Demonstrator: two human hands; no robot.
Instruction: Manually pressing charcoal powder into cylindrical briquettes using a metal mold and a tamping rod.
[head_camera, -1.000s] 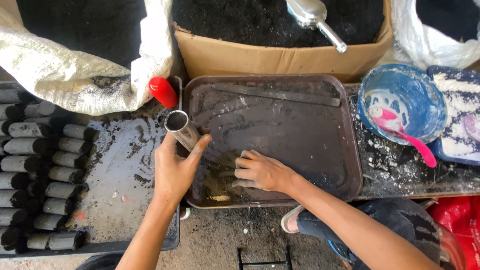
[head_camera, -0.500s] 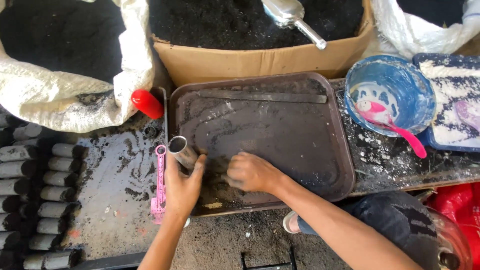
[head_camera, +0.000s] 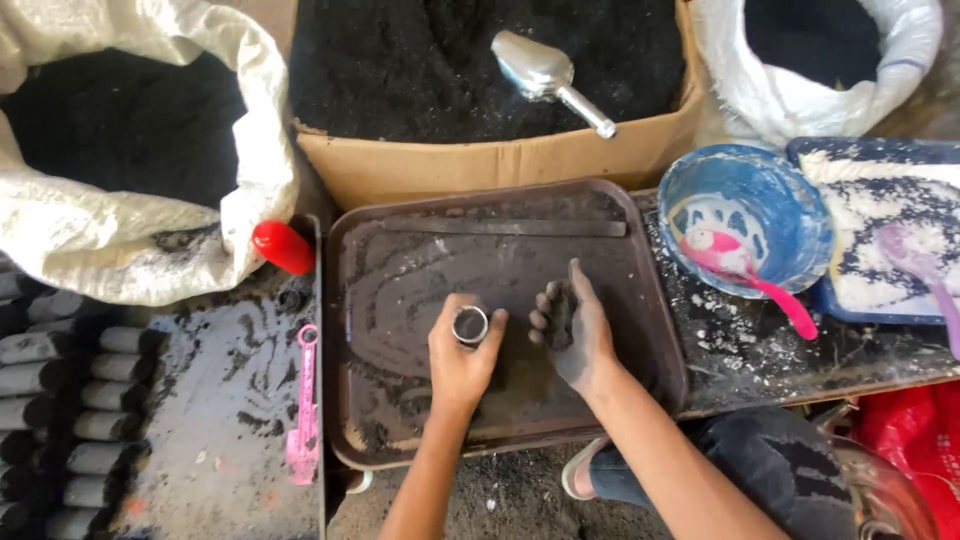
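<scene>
Change: the tube (head_camera: 469, 325) now stands upright with its mouth up, where it lay tilted at the tray's left edge a moment ago; both hands have come toward the tray's middle.
Left hand (head_camera: 462, 362): fingers clamped round the tube, resting on the tray (head_camera: 400, 300).
Right hand (head_camera: 568, 335): palm up, cupped round dark powder, just beside the tube's mouth.
Doing it well: keep the tube vertical and tip the cupped powder in right over the mouth, so little spills.
Pose: forearms converge from below, wrists low.
</scene>
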